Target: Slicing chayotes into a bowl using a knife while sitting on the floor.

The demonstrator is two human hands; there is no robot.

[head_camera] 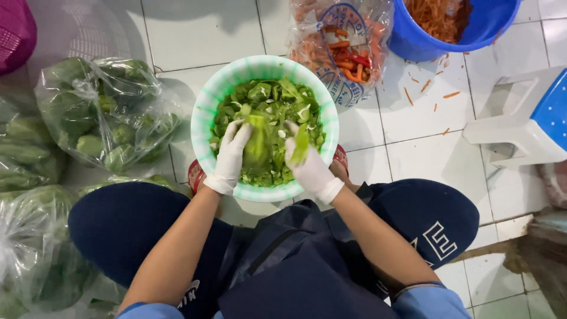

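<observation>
Far left, top corner: part of a pink basket [15, 32], with a white mesh basket [80, 29] beside it.

Left side, on the white tiled floor [425, 147]: clear plastic bags of green peppers [100, 115], one knotted at the top, more bags below it along the left edge.

Centre: pale green basin [208, 103] standing on the floor between the person's knees, filled with torn green pepper pieces [269, 97].

Left hand [229, 159]: white glove, over the basin, fingers closed on the left side of a large green pepper piece [257, 145].

Right hand [308, 165]: white glove, over the basin just beside the left hand, fingers pinched on a narrow green pepper strip [300, 145] that stands up from the hand. Whether the strip is joined to the large piece cannot be told.

Below centre: dark blue apron and dark trousers of the seated person, bare forearms, blue sleeve ends at the bottom edge.

Top, right of centre: clear plastic bag of carrot and red pepper pieces [348, 50], touching the basin's rim.

Top right: blue bucket [490, 23] holding shredded carrot, loose carrot shreds [428, 85] scattered on the tiles near it.

Far right: low plastic stool [531, 118], white frame with a blue seat.
</observation>
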